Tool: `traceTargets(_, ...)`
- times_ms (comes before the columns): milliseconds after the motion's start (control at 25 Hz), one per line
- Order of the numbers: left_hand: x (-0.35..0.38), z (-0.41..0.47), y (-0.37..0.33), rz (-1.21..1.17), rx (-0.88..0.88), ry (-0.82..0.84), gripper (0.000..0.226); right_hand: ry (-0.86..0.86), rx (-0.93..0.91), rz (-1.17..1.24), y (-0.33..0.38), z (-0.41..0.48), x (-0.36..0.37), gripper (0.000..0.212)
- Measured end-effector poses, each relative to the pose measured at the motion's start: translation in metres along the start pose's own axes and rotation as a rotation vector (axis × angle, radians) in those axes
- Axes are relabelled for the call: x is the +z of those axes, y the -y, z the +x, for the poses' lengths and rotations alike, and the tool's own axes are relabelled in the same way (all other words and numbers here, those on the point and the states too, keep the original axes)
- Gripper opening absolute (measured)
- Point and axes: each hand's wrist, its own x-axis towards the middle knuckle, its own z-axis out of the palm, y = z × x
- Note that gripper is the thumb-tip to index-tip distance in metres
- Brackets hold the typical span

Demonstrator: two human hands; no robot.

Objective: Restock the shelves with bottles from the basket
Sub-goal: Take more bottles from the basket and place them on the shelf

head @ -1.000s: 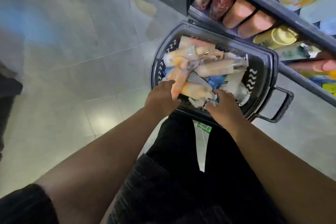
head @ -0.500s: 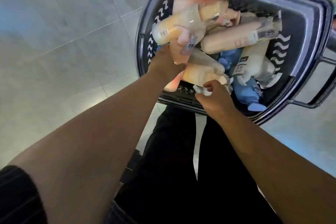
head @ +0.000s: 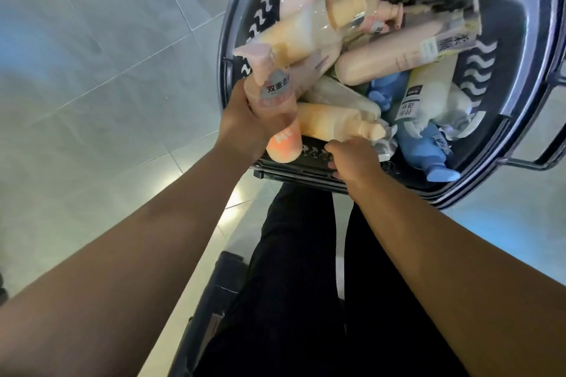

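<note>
A dark plastic basket (head: 517, 0) stands on the floor, filled with several peach, cream and blue bottles lying across each other. My left hand (head: 245, 122) grips a pink-orange spray bottle (head: 274, 101) at the basket's near left rim, nozzle up and lifted above the pile. My right hand (head: 352, 159) rests on the basket's near rim, fingers curled over its edge beside an orange bottle (head: 330, 121). A blue spray bottle (head: 428, 153) lies at the near right. The shelves are out of view.
Grey tiled floor (head: 107, 55) spreads to the left of the basket. My black-trousered legs (head: 294, 285) stand right behind the basket. The basket's handle (head: 539, 159) sticks out on the right.
The view has dropped closer over the basket and the shelves have left the frame. My left hand has pulled the pink-orange spray bottle up out of the pile. My right hand moved onto the near rim.
</note>
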Motion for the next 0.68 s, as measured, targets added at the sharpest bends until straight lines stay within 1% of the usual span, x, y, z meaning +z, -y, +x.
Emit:
traceTargets(80, -0.007, -0.007, -0.006, -0.016, 0.030, 0.017, 0.062, -0.086, -0.005, 0.051, 0.001, 0.000, 0.005, 0.014)
traceTargets(120, -0.012, -0.007, -0.007, -0.045, 0.030, 0.021, 0.060, -0.134, -0.003, 0.088, 0.000, -0.001, 0.009, 0.017)
traceTargets(200, -0.024, -0.005, -0.008, -0.058, 0.015, 0.000, 0.058, -0.211, 0.020, 0.192, 0.002, -0.003, 0.015, 0.046)
traceTargets(240, -0.030, -0.004, -0.007, -0.039, 0.005, -0.020, 0.058, -0.240, 0.002, 0.223, 0.005, -0.004, 0.018, 0.051)
traceTargets(400, -0.049, -0.001, 0.005, -0.088, -0.007, -0.059, 0.063, -0.344, -0.157, 0.322, 0.024, -0.003, 0.026, 0.040)
traceTargets(480, -0.055, -0.001, 0.008, -0.115, 0.013, -0.062, 0.062, -0.341, -0.243, 0.381, 0.041, 0.000, 0.027, 0.045)
traceTargets(520, -0.057, -0.001, 0.009, -0.128, 0.014, -0.065, 0.060, -0.325, -0.266, 0.383, 0.048, 0.005, 0.028, 0.055)
traceTargets(600, -0.059, -0.003, 0.009, -0.139, 0.008, -0.067, 0.057, -0.282, -0.254, 0.299, 0.060, 0.016, 0.029, 0.076)
traceTargets(680, -0.060, -0.002, 0.011, -0.146, 0.002, -0.062, 0.059, -0.226, -0.229, 0.160, 0.065, 0.028, 0.029, 0.083)
